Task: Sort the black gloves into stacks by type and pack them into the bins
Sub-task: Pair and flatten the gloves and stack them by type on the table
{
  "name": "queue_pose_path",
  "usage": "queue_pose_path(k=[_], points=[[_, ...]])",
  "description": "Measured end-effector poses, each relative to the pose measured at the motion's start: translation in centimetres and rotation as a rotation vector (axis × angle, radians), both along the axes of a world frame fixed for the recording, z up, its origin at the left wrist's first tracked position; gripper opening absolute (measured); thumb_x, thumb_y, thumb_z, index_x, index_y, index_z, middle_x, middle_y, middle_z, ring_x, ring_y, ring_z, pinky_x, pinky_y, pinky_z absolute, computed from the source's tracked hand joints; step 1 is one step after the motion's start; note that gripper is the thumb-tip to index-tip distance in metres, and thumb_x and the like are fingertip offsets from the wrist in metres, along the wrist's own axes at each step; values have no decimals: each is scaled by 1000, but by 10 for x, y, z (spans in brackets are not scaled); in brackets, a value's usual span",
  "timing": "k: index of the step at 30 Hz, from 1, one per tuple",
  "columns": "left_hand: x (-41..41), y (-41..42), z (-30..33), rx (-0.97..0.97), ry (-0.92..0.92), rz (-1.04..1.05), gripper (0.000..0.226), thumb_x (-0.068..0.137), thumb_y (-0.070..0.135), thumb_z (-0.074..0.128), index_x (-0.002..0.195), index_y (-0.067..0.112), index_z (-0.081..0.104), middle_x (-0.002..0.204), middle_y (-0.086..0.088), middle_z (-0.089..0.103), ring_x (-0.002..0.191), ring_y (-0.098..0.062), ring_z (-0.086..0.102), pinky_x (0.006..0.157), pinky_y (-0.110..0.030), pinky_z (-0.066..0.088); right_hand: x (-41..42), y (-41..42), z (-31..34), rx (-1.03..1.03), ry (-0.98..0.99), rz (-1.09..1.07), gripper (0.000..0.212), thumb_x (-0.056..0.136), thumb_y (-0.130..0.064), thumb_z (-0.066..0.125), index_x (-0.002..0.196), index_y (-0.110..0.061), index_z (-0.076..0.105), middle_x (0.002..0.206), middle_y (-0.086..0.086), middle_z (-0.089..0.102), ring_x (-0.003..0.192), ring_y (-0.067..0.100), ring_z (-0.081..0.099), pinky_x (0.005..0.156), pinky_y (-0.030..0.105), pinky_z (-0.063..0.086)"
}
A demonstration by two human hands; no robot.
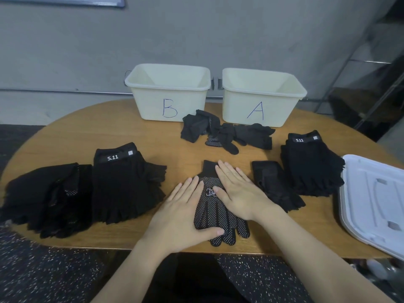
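a dotted glove (218,217) lies flat near the front edge of the round wooden table (140,136). the left hand (181,213) lies flat on its left side, fingers straight and close together, thumb across the glove's fingers. the right hand (237,191) lies flat on its right side and cuff, fingers straight and a little spread. bin b (168,99) and bin a (262,103) stand at the back, with a loose pile of gloves (227,133) in front of them. glove stacks lie at the left (122,184) and right (310,165).
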State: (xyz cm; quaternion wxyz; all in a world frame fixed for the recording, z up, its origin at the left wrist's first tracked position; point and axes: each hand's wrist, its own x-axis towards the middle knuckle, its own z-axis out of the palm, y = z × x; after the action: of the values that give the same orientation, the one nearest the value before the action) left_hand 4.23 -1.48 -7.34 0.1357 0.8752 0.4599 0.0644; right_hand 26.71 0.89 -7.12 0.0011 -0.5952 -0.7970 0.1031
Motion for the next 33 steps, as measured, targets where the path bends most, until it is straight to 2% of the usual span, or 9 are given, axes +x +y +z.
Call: queue_pose_path(k=[3,7,9,12,14,17,22,26,33], points=[[3,1,-3,11,-20,48,115,82,97,21,163,24,-15,168,10,-24,153,-3,-24,130,-34,-4,2,8,3,-10,-13,5,68,108,-53,11,163,-18,-10,169,-5,-20,153,5,-21,126,29,-11],[6,4,-7,54,-78,117,84,100,76,8,164,25,-12,171,8,-15,155,-4,-19,130,-32,-3,5,20,9,-21,2,27,68,109,-52,17,163,-18,-7,169,-5,-16,154,5,-17,124,25,-11],[7,4,-9,65,-79,116,78,103,72,8,163,26,-11,171,9,-14,155,-4,-17,130,-33,-3,6,24,14,-44,40,25,67,110,-49,24,164,-18,0,171,-5,-10,155,5,-11,127,29,-6],[7,4,-10,60,-77,119,78,103,71,9,163,26,-11,171,10,-15,155,-3,-18,130,-33,-4,6,32,25,-52,267,-33,62,110,-43,36,163,-16,21,172,-7,4,157,8,6,128,31,10],[7,4,-10,60,-69,128,79,102,72,9,163,26,-12,170,10,-16,155,-3,-19,130,-33,-4,7,41,34,86,347,-62,57,107,-37,46,158,-15,35,170,-7,16,154,11,22,124,28,21],[8,5,-8,63,-63,140,80,101,73,9,163,27,-12,169,10,-18,155,-4,-19,129,-33,-4,15,59,49,245,317,-138,52,102,-29,58,151,-14,47,163,-3,35,145,15,38,113,22,27],[9,5,-8,54,-85,145,81,101,73,12,164,28,-10,171,11,-15,155,-3,-18,130,-33,-3,24,91,55,204,222,-359,49,95,-33,70,139,-13,58,134,3,60,118,24,63,100,42,54],[8,5,-9,54,-90,148,80,101,72,14,164,28,-10,170,11,-15,155,-2,-18,129,-31,-5,28,102,35,176,243,-493,46,92,-42,73,127,-14,65,126,4,65,112,24,64,95,42,56],[9,6,-9,58,-100,152,81,100,74,13,164,30,-10,170,11,-16,155,-3,-18,129,-32,-5,31,101,24,279,450,-546,16,98,-20,67,111,-12,74,107,4,71,99,21,67,85,31,54]])
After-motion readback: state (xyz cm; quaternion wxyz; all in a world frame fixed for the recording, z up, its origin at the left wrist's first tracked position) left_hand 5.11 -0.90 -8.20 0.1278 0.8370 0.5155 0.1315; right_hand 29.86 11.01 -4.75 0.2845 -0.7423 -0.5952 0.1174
